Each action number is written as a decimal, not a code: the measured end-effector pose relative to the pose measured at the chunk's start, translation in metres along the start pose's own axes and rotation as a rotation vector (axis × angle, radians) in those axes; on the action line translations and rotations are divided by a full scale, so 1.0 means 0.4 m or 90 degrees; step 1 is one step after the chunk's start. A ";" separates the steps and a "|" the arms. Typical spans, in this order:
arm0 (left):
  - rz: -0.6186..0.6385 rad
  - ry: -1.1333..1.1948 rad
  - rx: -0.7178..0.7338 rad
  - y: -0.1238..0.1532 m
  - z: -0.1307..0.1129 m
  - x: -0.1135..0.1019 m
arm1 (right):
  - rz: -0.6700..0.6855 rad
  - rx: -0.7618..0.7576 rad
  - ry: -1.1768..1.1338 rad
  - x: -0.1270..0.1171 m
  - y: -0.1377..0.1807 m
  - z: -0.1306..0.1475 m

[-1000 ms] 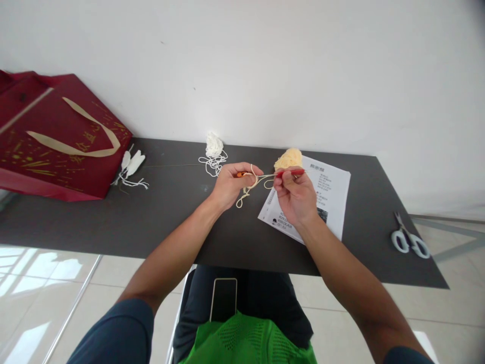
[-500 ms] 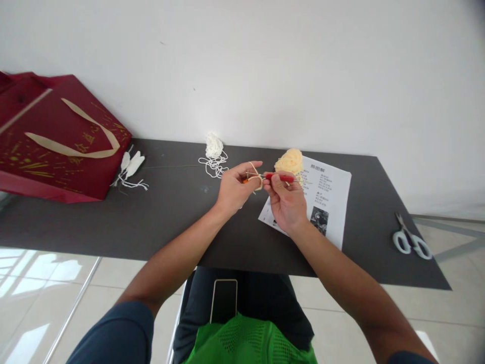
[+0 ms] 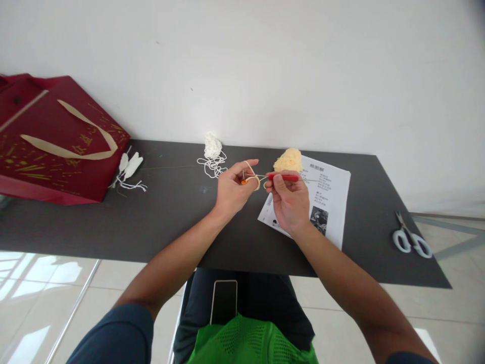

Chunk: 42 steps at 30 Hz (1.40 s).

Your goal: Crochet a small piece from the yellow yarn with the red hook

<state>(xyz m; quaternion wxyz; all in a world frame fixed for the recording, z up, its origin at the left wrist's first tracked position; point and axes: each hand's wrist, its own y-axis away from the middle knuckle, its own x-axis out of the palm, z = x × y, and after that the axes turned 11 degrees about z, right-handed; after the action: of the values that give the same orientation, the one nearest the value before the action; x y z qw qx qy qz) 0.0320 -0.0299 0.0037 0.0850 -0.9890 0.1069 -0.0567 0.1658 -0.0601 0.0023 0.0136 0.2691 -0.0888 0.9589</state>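
Observation:
My right hand (image 3: 290, 199) pinches a crochet hook (image 3: 283, 178) by its red handle, over a printed sheet (image 3: 335, 202). The hook's thin metal shaft points left to my left hand (image 3: 234, 189). Pale yellow yarn (image 3: 253, 178) loops around the left fingers, which are closed on a small piece of work, mostly hidden. Something small and orange (image 3: 244, 181) shows between those fingers. Behind my right hand lies a bundle of pale yellow yarn (image 3: 288, 160) on the sheet's top edge.
White yarn (image 3: 212, 146) lies near the wall. Small white pieces with loose ends (image 3: 131, 166) rest beside a red paper bag (image 3: 64, 146) on the left. Scissors (image 3: 411, 237) lie at the right table end. A phone (image 3: 224, 302) is on my lap.
The hook and my right hand have shifted slightly right, away from my left hand, and more of the metal shaft shows. My left hand keeps its grip, with yarn around its fingers.

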 end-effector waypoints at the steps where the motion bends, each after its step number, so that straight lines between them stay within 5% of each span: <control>1: -0.005 -0.007 0.005 0.000 0.001 -0.001 | -0.002 -0.012 0.008 -0.001 0.000 0.002; 12: -0.025 -0.036 0.050 0.001 -0.001 -0.003 | 0.010 -0.118 0.075 -0.016 0.003 0.008; 42: -0.058 -0.073 0.081 0.004 0.001 0.006 | -0.015 -0.172 0.153 -0.017 0.009 0.000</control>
<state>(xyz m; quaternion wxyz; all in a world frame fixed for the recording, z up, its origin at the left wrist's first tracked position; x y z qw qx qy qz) 0.0339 -0.0321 0.0033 0.1509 -0.9871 0.0526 -0.0107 0.1714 -0.0636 -0.0020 0.0715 0.1494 -0.2115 0.9632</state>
